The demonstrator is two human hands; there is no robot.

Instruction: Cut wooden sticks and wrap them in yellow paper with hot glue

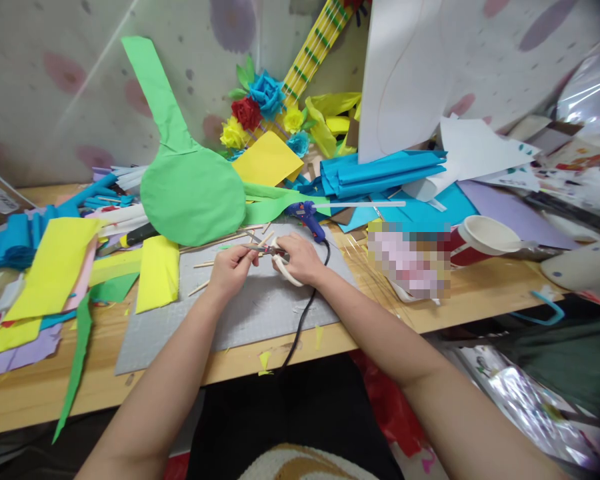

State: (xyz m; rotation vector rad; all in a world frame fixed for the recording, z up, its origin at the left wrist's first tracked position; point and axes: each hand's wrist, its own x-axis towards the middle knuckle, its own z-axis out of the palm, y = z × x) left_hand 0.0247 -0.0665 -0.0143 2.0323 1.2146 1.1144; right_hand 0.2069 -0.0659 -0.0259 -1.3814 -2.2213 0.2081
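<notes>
Patterned cloth (305, 463) shows at the bottom edge, between two forearms (175, 373) that reach in to mid-frame over a grey board (275, 323). There the right hand (299, 259) is wrapped around the white handles of scissors (283, 269), whose blades point left toward the left hand (233, 267), its fingertips pinched together, on what I cannot tell. With steel and fingertips this close, a slipping grip could nick a finger, or a snipped bit might spring away among the sticks (199, 287) to the left. Just right of centre, a glue gun (307, 217) trails a cord (305, 313) beside the right wrist; a snag could drag it. If hot, which I cannot tell, it could drip on the green paper (267, 212) beside it.
</notes>
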